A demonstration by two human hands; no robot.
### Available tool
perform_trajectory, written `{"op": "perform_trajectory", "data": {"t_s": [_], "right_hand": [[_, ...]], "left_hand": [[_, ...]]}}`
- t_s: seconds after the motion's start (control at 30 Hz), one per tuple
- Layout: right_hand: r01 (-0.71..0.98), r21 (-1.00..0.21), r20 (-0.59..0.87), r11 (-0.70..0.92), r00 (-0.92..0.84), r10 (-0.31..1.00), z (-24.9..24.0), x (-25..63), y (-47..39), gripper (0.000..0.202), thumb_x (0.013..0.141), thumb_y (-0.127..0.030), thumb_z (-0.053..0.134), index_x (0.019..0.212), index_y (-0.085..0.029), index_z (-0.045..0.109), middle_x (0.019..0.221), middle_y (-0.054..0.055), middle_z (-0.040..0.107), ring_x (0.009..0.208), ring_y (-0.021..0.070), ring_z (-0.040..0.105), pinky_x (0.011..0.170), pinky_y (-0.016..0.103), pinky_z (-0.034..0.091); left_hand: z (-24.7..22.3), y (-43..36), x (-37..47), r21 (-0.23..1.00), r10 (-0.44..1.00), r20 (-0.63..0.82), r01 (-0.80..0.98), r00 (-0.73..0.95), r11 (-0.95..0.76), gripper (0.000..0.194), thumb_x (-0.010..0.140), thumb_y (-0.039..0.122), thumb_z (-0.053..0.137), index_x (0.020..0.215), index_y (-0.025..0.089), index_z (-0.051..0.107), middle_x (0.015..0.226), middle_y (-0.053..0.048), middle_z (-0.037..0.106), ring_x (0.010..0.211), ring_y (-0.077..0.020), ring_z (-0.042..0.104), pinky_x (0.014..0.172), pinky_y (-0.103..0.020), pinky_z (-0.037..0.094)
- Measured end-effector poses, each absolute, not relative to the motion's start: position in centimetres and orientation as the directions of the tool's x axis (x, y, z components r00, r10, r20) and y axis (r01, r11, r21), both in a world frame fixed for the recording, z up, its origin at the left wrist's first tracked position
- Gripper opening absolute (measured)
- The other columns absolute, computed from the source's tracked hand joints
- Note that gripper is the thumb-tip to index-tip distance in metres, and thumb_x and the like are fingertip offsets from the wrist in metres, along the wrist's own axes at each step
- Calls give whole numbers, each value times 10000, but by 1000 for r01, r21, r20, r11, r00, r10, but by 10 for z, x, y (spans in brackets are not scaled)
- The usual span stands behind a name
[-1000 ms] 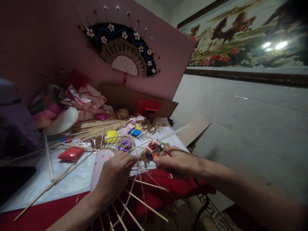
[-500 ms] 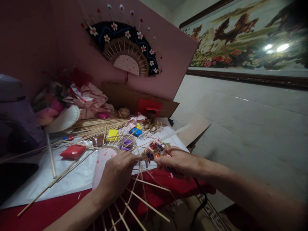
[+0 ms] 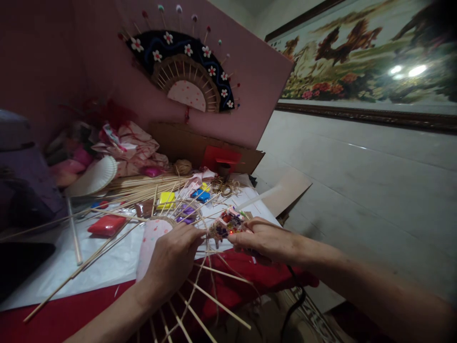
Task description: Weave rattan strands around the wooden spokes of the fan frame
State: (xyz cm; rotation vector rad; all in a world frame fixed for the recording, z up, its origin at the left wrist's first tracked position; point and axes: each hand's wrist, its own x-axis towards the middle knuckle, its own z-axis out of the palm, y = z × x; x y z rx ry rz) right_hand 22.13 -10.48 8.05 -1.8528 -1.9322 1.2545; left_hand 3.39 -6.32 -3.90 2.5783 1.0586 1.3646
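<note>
My right hand (image 3: 262, 238) is wrapped round a glue gun (image 3: 233, 221) with a patterned, multicoloured body and a small red light. A translucent glue stick (image 3: 260, 197) juts from its back, and its tip points left at my left hand. My left hand (image 3: 178, 250) is closed, thumb and fingers pinching the twine (image 3: 207, 243) and a stick of a half-round fan frame. Thin wooden sticks (image 3: 214, 302) fan out from this frame, linked by twine. Pink dotted cloth (image 3: 153, 238) covers its middle, partly hidden by my left hand. The gun's tip is nearly at my left fingertips.
Red (image 3: 107, 225), yellow (image 3: 166, 200) and blue (image 3: 200, 195) clay packs lie on white sheeting, near a bundle of sticks (image 3: 143, 186) and a twine ball (image 3: 183, 166). A finished fan (image 3: 187, 93) hangs on the pink board. A black cord (image 3: 294, 305) trails below the gun.
Hardly anything differs. The whole view has shifted slightly, while both hands keep the same hold on the fan frame and the glue gun.
</note>
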Motion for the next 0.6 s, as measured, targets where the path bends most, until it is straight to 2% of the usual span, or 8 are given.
{"op": "perform_trajectory", "data": {"t_s": [0.3,0.6], "right_hand": [[732,-670,-401,-125,-215,891,84,221,-106,338,808,-402,467,551,-194,396,453,-73,331,357,55,306,312,171,269],[740,-660,-410,-128,-212,887,85,220,-106,339,804,-394,467,541,-199,378,454,-66,333,365,62,315,328,184,273]], "left_hand": [[-40,-63,34,355,601,712,552,364,-755,160,810,128,485,835,157,640,712,-67,662,670,-176,599,592,-327,491],[-36,-64,35,347,562,755,521,338,-780,210,799,116,459,801,205,649,672,-26,655,640,-153,603,581,-291,489]]}}
